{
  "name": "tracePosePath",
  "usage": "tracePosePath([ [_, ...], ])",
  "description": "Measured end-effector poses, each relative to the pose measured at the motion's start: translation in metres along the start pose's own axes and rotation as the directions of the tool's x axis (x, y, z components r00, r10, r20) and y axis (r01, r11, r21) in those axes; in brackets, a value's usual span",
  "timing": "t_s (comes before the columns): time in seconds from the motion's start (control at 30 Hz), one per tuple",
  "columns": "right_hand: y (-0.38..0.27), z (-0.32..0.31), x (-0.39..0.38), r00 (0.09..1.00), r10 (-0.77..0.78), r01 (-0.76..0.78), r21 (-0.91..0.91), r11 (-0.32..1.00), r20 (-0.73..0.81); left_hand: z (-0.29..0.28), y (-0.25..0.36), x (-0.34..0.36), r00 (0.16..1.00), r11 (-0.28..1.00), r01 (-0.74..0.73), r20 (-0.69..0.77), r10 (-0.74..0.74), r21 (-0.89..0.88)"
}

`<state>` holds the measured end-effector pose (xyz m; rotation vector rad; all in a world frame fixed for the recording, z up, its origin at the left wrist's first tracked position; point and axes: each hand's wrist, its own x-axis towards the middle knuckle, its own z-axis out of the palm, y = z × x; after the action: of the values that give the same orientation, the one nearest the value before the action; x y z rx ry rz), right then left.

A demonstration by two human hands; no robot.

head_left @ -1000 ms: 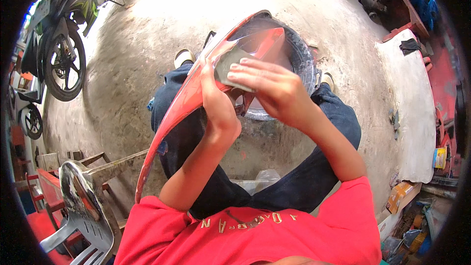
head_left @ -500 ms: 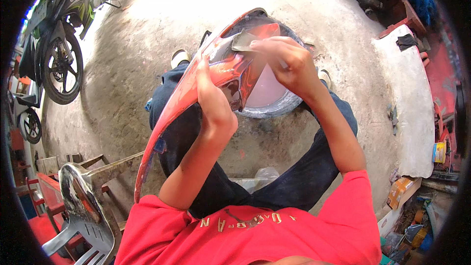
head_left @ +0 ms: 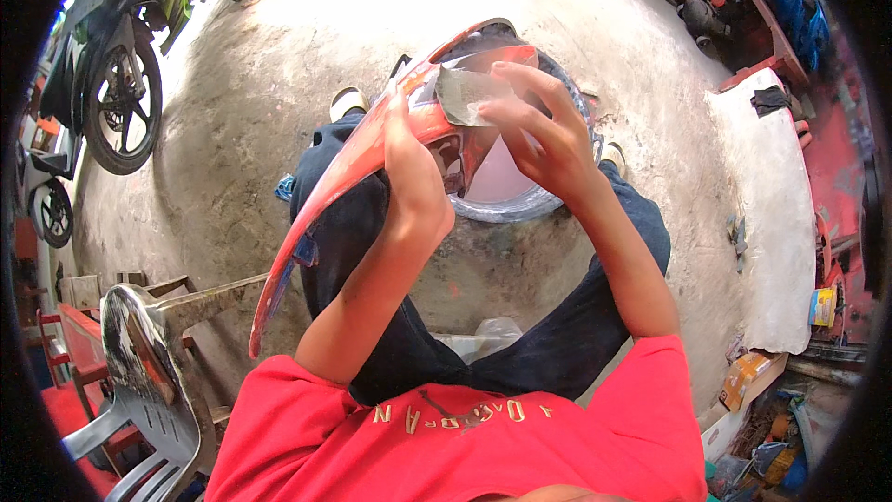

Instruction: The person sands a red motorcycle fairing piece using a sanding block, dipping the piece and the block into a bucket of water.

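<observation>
Right hand (head_left: 550,138) has fanned out, pinching the grey sheet (head_left: 467,96) just left of it, over the red panel (head_left: 348,167) (slanting toward lower left) held by the left hand (head_left: 413,163).

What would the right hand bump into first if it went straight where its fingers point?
Probably the red panel, beyond the grey sheet in the right hand; depth is unclear.

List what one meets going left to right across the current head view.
Black spoked motorcycle wheel, bare left hand, thin grey flexible sheet, bare right hand, brown cardboard box, yellow tub-shaped container.
</observation>
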<state>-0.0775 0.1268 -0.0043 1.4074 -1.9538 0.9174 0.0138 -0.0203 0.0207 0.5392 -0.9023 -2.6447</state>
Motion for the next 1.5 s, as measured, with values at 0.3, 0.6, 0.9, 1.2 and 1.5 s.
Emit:
tracePosePath([
  [0.3, -0.017, -0.007, 0.008, 0.973, 0.146, -0.122, -0.135, 0.983, 0.181, -0.003, -0.006, 0.005, 0.996, 0.997, -0.068, -0.059, 0.069, 0.030],
  [0.6, -0.013, -0.005, 0.013, 0.939, 0.259, -0.289, 0.113, 0.950, 0.225, 0.000, -0.001, -0.003, 1.000, 0.999, 0.002, -0.021, -0.001, 0.054],
  [0.9, -0.002, 0.004, 0.007, 0.930, 0.332, -0.353, 0.131, 0.926, 0.160, 0.004, -0.004, -0.001, 0.992, 0.991, -0.091, -0.079, 0.098, 0.096],
  [1.2, -0.014, -0.007, 0.011, 0.926, 0.281, -0.354, 0.317, 0.880, 0.252, -0.001, 0.002, -0.003, 1.000, 0.991, -0.011, 0.001, 0.011, 0.133],
  [1.5, -0.010, 0.002, 0.005, 0.942, 0.259, -0.284, 0.097, 0.954, 0.212, 0.000, -0.001, -0.003, 0.999, 0.984, -0.046, -0.005, 0.047, 0.170],
])
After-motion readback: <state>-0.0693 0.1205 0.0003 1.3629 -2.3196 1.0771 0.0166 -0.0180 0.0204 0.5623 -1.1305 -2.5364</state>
